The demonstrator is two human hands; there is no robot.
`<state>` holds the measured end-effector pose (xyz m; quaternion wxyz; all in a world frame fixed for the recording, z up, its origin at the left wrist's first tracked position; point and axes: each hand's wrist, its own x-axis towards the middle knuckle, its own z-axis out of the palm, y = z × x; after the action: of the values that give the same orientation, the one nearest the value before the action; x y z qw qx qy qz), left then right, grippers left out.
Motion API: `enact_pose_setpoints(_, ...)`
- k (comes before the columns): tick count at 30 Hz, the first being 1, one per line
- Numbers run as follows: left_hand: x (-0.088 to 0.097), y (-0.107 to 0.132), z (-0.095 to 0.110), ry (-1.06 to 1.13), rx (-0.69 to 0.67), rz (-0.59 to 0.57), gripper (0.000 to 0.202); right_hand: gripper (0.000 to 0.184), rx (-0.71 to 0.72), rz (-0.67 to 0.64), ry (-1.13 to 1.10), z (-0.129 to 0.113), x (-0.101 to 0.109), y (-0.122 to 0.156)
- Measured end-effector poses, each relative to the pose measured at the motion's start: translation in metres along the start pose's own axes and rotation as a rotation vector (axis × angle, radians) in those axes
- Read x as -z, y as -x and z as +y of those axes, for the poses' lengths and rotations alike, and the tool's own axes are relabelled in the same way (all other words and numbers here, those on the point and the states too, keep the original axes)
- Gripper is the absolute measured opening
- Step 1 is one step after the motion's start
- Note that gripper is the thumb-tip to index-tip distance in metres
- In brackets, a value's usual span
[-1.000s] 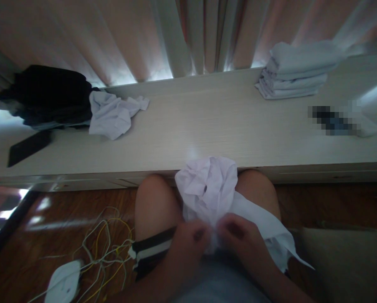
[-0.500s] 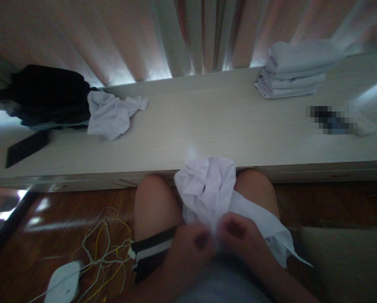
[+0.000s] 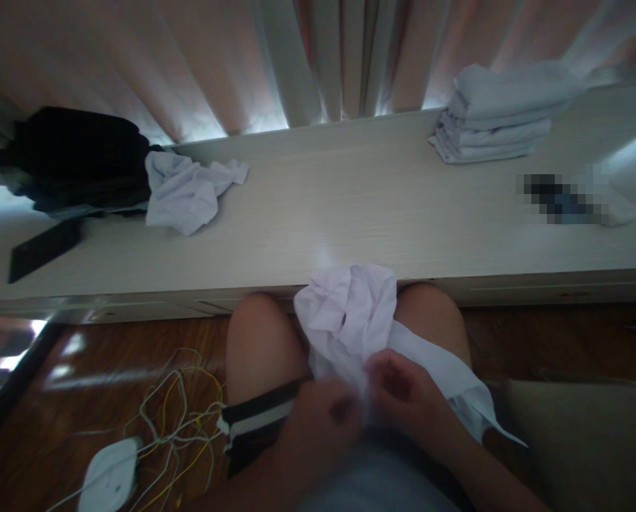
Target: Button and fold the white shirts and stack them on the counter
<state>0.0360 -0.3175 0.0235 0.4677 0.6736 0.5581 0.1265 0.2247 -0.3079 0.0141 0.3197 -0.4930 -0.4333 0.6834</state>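
A crumpled white shirt [image 3: 349, 313] lies over my lap, between my bare knees, its top edge touching the front of a pale wooden table [image 3: 349, 213]. My left hand [image 3: 322, 412] and my right hand [image 3: 397, 391] sit close together at the shirt's near edge. Each one pinches the white cloth with closed fingers. A flat part of the shirt, with a pointed corner, hangs off my right thigh [image 3: 477, 398].
On the table lie a second crumpled white garment [image 3: 190, 192], a heap of black clothes [image 3: 77, 160], a dark flat object [image 3: 43, 249] and a stack of folded pale clothes [image 3: 504, 114]. Curtains hang behind. A white power strip [image 3: 109, 476] and tangled cables [image 3: 179, 405] lie on the wooden floor.
Both hands have shifted slightly up along the shirt's edge, still pinching it. The camera has tilted a little. Nothing on the table has moved.
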Motion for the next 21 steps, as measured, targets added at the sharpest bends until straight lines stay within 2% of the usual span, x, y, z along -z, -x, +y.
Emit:
enact_pose_setpoints(3,0.0009,0.0004,-0.0005,-0.008,-0.02,0.004,0.018,0.031,-0.015,-0.04,0.006,0.0015,0.002,-0.0004)
enact_pose_setpoints(9,0.0016,0.0006,-0.0017,-0.02,-0.036,-0.002,0.016,0.021,0.023,-0.11,0.087,0.0054,0.0073,-0.0039)
enact_pose_setpoints(15,0.0027,-0.0003,-0.0005,0.09,-0.058,-0.032,0.023,0.024,-0.015,-0.143,-0.041,0.009,0.0063,-0.0056)
enact_pose_setpoints(21,0.0051,-0.0016,0.0048,0.277,-0.047,0.015,0.026,0.022,-0.009,-0.174,-0.211,0.0032,0.0035,-0.002)
